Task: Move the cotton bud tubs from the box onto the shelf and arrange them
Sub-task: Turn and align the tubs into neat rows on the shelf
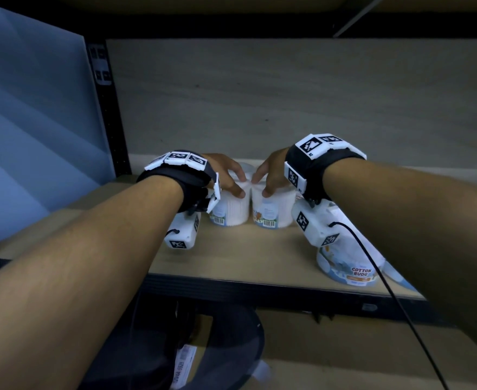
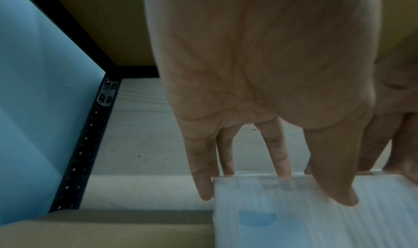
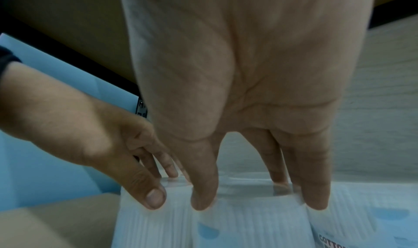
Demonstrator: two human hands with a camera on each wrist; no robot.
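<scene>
Two white cotton bud tubs stand side by side on the wooden shelf [image 1: 231, 257]. My left hand [image 1: 233, 181] grips the left tub [image 1: 230, 212] from above, thumb on the front and fingers over the back rim. My right hand [image 1: 271, 178] holds the right tub [image 1: 272, 213] the same way. In the left wrist view my left hand [image 2: 312, 184] straddles the left tub's [image 2: 316, 221] top. The right wrist view shows my right hand [image 3: 260, 198] on the right tub [image 3: 248, 225], the left tub [image 3: 147, 225] beside it. A third tub [image 1: 347, 266] labelled COTTON BUDS stands front right.
A black upright post [image 1: 107, 108] and a blue panel [image 1: 34, 122] close off the left side. A cardboard surface [image 1: 91, 204] lies at shelf height on the left, more cardboard [image 1: 330, 361] below. A black cable [image 1: 386, 280] trails from my right wrist. Bare shelf lies behind the tubs.
</scene>
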